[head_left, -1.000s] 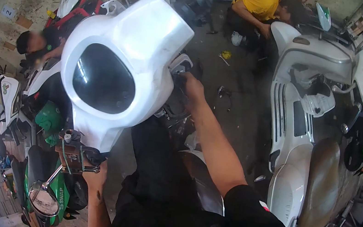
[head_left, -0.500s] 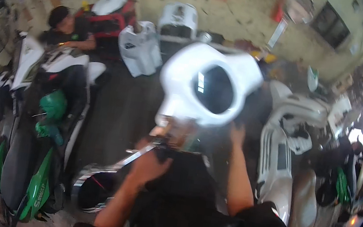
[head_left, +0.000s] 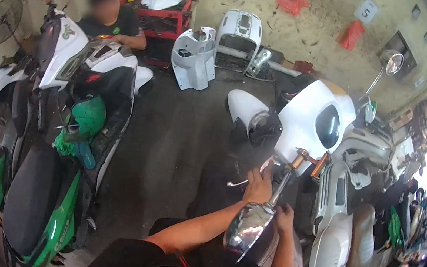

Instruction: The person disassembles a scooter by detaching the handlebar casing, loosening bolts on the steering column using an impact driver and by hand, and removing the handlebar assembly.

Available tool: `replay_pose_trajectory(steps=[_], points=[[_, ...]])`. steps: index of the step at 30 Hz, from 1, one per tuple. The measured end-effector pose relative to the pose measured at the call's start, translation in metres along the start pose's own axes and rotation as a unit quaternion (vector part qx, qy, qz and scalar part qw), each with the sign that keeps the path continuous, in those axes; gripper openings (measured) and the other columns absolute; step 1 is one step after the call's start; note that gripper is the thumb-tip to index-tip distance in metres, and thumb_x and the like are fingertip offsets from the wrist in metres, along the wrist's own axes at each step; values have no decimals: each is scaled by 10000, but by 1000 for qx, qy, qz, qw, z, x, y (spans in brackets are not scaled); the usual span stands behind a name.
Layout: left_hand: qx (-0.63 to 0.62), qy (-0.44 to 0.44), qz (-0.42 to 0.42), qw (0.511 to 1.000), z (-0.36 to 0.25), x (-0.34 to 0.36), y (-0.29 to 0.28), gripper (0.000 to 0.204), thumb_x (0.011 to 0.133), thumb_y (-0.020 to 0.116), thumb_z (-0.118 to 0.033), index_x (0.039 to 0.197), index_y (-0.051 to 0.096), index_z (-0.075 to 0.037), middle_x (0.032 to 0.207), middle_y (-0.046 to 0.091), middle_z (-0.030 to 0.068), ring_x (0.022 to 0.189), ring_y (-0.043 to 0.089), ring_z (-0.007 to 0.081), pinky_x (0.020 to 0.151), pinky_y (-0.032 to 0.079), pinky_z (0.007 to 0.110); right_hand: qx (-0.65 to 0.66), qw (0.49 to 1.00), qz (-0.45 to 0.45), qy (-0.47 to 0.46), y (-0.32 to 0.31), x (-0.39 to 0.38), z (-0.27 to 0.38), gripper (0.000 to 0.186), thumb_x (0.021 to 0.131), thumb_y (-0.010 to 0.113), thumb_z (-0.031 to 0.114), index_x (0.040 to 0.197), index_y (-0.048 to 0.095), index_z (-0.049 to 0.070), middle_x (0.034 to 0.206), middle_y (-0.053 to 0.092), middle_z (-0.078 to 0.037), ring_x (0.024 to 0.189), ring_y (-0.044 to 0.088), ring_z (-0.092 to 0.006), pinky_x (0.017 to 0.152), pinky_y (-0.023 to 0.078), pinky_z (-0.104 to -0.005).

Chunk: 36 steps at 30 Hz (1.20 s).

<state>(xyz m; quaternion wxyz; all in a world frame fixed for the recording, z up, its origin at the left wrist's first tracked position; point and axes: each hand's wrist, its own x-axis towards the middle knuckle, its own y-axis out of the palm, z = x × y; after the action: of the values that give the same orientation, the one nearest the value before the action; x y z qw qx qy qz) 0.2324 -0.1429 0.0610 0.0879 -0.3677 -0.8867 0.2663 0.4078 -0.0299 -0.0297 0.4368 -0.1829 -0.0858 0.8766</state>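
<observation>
Workshop floor (head_left: 179, 145), scooters parked at both sides. White headlight cowl (head_left: 311, 120) is seen just beyond the left hand (head_left: 259, 183), closed around the handlebar; right hand (head_left: 284, 218), nearer, is curled beside the chrome mirror (head_left: 248, 227).

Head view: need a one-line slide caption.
Left hand and right hand at a scooter's chrome mirror and handlebar, white headlight cowl ahead, in a crowded repair shop.
</observation>
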Motion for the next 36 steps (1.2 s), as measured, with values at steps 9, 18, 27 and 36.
replay_pose_trajectory(steps=[9, 18, 27, 36], points=[[-66, 84, 122, 987, 2, 6, -34, 1016, 702, 769, -307, 1439, 148, 13, 1366, 192, 330, 1254, 210, 513, 1068, 207, 574, -62, 993, -91, 48, 121, -97, -99, 245, 848, 603, 213, 940, 631, -13, 855, 653, -107, 777, 626, -175, 680, 488, -311], [-240, 79, 570, 781, 71, 118, -114, 782, 793, 754, -256, 1373, 317, 33, 1275, 501, 224, 1158, 526, 298, 996, 427, 423, 122, 899, -191, 374, 225, -126, -28, 217, 846, 587, 118, 980, 621, -49, 839, 668, -116, 695, 643, -198, 598, 511, -314], [-23, -292, 244, 924, 281, 351, -269, 479, 847, 678, -172, 1237, 508, 47, 1036, 642, 161, 907, 630, 238, 765, 505, 336, 177, 753, -255, 581, 300, -155, 9, 224, 832, 609, 110, 1016, 612, -18, 798, 662, -133, 621, 638, -221, 509, 505, -327], [1, -119, 400, 909, 275, 611, -165, 390, 856, 660, -212, 1115, 585, 69, 1019, 654, 143, 893, 624, 234, 781, 485, 346, 174, 754, -340, 534, 416, 28, 59, 339, 895, 589, 184, 1161, 555, -23, 972, 659, -158, 766, 654, -231, 631, 524, -330]])
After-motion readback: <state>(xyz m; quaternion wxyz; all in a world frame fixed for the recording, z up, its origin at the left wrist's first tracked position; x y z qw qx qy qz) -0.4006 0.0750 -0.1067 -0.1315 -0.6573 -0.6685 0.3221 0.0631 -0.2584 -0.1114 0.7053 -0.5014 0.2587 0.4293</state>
